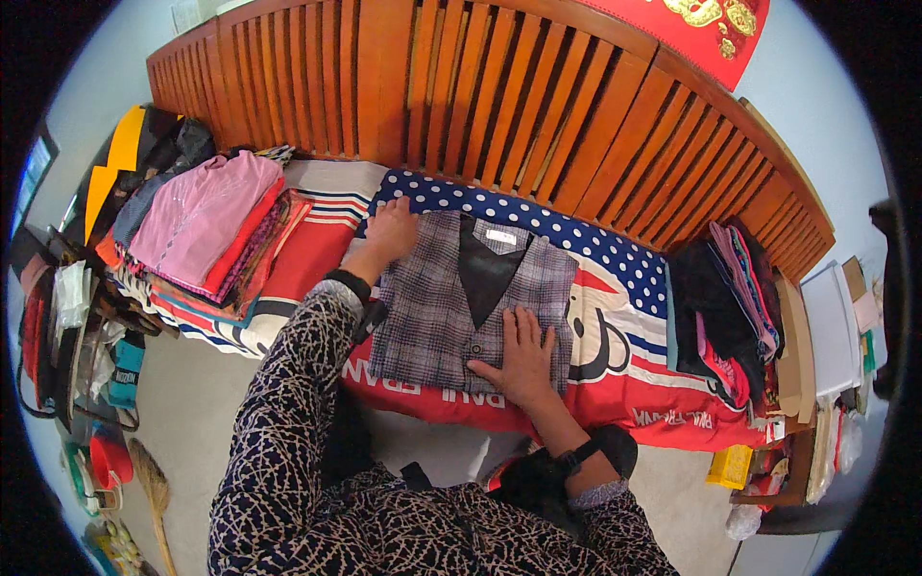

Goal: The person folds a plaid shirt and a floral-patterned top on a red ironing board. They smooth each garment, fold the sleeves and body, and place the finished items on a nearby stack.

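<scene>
A grey plaid garment [425,309] with a black lining [490,284] in its V-neck lies folded flat before me. It has a dark button [476,349] at the lower front and a white label [501,236] inside the neck. My left hand [391,229] rests at its upper left edge, fingers pointing away over the navy polka-dot part of a printed cloth [468,193]. My right hand [529,356] lies flat on its lower right front, thumb and fingers spread, beside the button.
Left of the garment stands a pile of folded clothes, a pink top [209,216] uppermost. More folded dark clothes [688,302] lie at the right end, by a cardboard box [796,353]. A slatted wooden backrest [382,79] rises behind. A broom [153,482] is at lower left.
</scene>
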The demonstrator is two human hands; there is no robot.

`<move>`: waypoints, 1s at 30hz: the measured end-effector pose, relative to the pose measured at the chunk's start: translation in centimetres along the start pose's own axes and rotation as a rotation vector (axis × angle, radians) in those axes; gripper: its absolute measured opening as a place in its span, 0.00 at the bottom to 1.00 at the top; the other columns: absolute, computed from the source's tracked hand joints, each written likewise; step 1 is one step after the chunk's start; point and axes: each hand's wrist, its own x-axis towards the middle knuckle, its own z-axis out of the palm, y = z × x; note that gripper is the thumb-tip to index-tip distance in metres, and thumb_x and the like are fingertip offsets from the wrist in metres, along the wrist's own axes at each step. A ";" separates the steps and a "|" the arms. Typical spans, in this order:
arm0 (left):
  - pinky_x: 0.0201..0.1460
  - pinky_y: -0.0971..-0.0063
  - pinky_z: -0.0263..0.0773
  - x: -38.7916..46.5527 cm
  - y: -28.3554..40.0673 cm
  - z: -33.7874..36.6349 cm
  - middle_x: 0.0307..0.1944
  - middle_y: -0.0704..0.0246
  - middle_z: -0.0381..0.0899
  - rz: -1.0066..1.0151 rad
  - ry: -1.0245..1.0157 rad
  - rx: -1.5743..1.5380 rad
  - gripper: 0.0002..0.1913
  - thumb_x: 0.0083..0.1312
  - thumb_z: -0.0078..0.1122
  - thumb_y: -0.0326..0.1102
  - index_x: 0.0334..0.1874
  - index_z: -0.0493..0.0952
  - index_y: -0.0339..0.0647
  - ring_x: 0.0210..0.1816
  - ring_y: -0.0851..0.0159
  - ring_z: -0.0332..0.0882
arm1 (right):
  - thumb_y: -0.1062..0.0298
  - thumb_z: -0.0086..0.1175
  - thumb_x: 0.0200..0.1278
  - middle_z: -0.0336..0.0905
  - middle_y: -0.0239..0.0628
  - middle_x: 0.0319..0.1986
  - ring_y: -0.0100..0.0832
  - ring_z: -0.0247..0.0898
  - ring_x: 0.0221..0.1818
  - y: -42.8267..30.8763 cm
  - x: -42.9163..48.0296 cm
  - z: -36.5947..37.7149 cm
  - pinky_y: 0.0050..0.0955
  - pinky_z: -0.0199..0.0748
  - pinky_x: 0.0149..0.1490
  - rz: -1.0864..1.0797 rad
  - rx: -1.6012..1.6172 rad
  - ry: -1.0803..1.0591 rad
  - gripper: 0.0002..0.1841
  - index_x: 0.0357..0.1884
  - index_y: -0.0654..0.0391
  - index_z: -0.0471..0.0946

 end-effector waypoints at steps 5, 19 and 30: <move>0.55 0.55 0.74 1.8 -0.9 -1.0 0.45 0.52 0.83 -0.116 -0.301 -0.337 0.18 0.60 0.63 0.43 0.45 0.80 0.35 0.47 0.43 0.80 | 0.25 0.58 0.49 0.54 0.52 0.71 0.50 0.46 0.75 -0.2 -0.1 -0.4 0.65 0.38 0.72 -0.007 0.032 0.030 0.57 0.71 0.64 0.59; 0.51 0.52 0.74 0.2 -1.0 -1.5 0.44 0.47 0.80 -0.174 -0.117 -0.228 0.20 0.61 0.64 0.41 0.47 0.73 0.31 0.49 0.39 0.78 | 0.27 0.59 0.50 0.53 0.50 0.72 0.50 0.46 0.75 -0.3 0.4 -1.1 0.65 0.37 0.73 0.006 0.051 0.033 0.55 0.72 0.60 0.59; 0.72 0.33 0.44 -4.1 4.6 -0.7 0.76 0.61 0.55 0.228 -0.203 0.221 0.35 0.70 0.47 0.61 0.76 0.58 0.54 0.76 0.51 0.50 | 0.26 0.58 0.50 0.53 0.49 0.72 0.49 0.45 0.76 0.0 0.5 -0.6 0.64 0.37 0.73 0.021 0.065 -0.003 0.56 0.73 0.59 0.57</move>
